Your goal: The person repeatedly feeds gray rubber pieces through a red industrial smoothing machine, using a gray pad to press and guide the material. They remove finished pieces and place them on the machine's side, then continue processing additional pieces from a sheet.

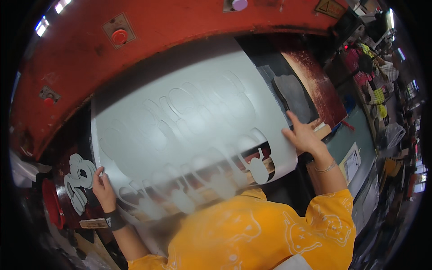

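Observation:
A broad light-grey sheet (148, 103) lies in front of me under the edge of a red machine. Rounded, looped outlines are cut into its middle. Along its near side are openings, with paddle-shaped pieces (258, 171) hanging between them. My left hand (104, 191) holds the sheet's left edge, fingers closed at the rim. My right hand (303, 135) grips the right edge, thumb on top and forefinger stretched along it; its other fingers are partly hidden. Beside my left hand lies a stack of grey cut pieces (74, 184).
The red machine body (175, 22) spans the far side, with a red push button (119, 37) and another red button (49, 101). Dark flat scraps (292, 94) lie right of the sheet. A green surface with papers (352, 164) stands further right. A red rounded object (51, 202) is at the left.

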`<action>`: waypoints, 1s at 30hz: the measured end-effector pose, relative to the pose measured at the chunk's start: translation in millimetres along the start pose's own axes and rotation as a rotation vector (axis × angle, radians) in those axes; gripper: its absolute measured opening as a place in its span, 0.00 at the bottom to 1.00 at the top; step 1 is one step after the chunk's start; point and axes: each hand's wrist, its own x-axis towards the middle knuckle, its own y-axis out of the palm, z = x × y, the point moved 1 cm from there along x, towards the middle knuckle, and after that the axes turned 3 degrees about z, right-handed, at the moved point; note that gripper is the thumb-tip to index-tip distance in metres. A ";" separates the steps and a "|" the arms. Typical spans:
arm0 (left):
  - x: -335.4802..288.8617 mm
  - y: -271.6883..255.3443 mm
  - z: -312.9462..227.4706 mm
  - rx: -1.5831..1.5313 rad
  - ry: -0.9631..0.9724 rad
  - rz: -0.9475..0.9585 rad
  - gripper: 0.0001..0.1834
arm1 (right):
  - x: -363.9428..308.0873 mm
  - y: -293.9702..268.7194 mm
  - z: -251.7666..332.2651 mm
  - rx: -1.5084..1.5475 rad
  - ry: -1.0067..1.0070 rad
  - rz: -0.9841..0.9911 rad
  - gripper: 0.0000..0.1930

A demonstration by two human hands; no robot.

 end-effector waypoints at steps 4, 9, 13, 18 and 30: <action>-14.5 -36.5 -16.4 -0.062 0.157 -0.013 0.09 | -34.3 2.6 -11.7 0.372 -0.238 0.038 0.27; -53.5 -75.4 -55.9 0.305 -0.179 0.078 0.15 | -62.8 -9.1 -51.1 0.407 -0.106 0.485 0.23; -31.4 17.2 -144.2 0.059 0.306 0.186 0.09 | -27.5 -8.5 -37.2 0.659 -0.208 -0.009 0.19; -50.8 185.9 -275.6 -0.059 0.990 0.699 0.18 | 40.9 19.4 24.5 0.751 -0.474 -0.253 0.15; -67.8 228.3 -297.5 0.012 0.924 0.789 0.15 | 58.8 42.8 30.9 0.765 -0.488 -0.513 0.08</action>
